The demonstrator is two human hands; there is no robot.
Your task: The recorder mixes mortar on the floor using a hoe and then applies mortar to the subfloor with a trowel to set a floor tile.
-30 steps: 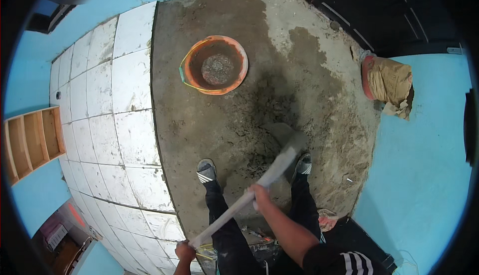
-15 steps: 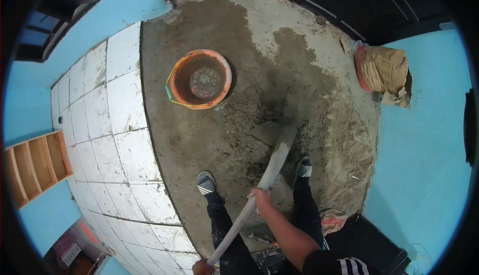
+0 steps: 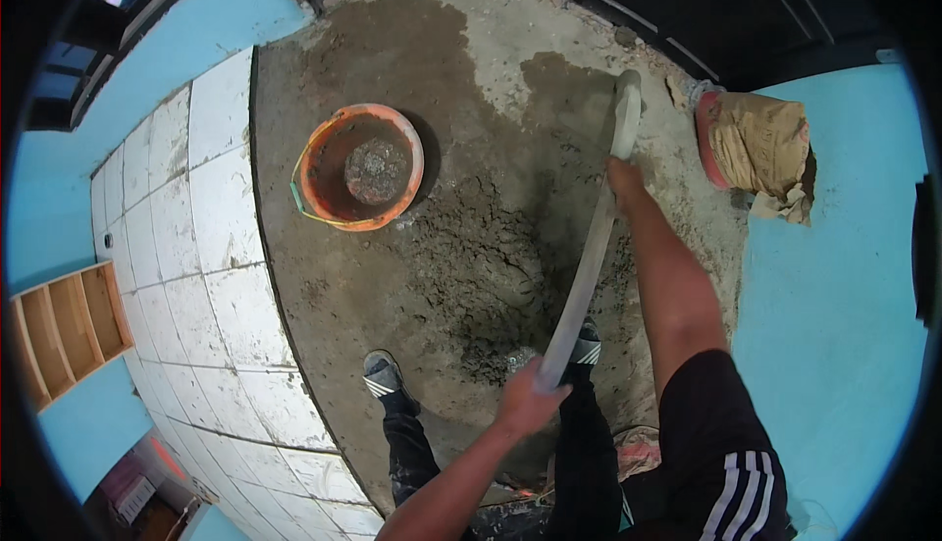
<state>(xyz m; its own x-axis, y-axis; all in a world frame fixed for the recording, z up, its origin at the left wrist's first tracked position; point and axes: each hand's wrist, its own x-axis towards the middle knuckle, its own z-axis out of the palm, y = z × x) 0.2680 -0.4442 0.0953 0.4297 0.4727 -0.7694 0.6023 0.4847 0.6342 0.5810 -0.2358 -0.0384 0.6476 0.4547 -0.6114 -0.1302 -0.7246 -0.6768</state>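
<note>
Long pale handle (image 3: 587, 276) aslant, left hand (image 3: 530, 404) tight around its lower end, right hand (image 3: 623, 182) tight around its upper part

I have room over the grey mix (image 3: 476, 257) between the bucket (image 3: 416, 160) and the long handle (image 3: 593, 257); a sack (image 3: 760, 144) blocks far right.

Left hand (image 3: 528, 404) clenched, left forearm (image 3: 449, 485) slanting; right hand (image 3: 624, 184) clenched farther forward, right arm (image 3: 679, 291) outstretched
</note>
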